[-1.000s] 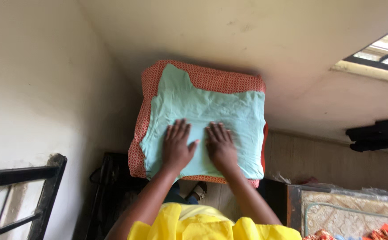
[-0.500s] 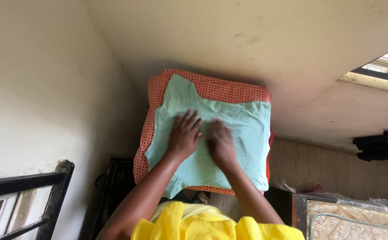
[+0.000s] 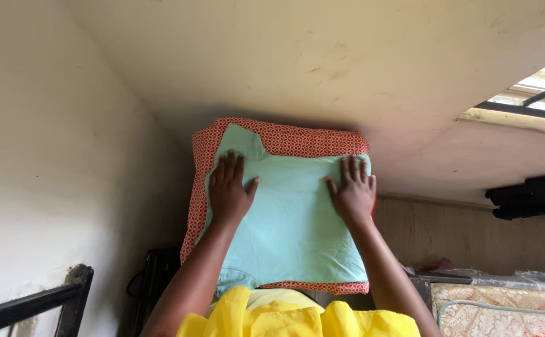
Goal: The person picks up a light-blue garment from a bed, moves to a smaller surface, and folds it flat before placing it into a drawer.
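Two flat palms, spread wide on the mint-green garment (image 3: pixel 291 218).

Smoothing step in hand, by the look of it: left hand (image 3: pixel 230 190) pressed near the garment's left edge, right hand (image 3: pixel 352 192) at its right edge, fingers splayed, gripping nothing, merely bearing down. Garment lying flat across the orange patterned cushion (image 3: pixel 297 138), almost covering it, orange border peeking out around. Next move, at a guess: edges picked up for a fold, calling for a pinch rather than a press. Against a second ago: palms side by side mid-garment then, now swept well apart, creases largely gone.
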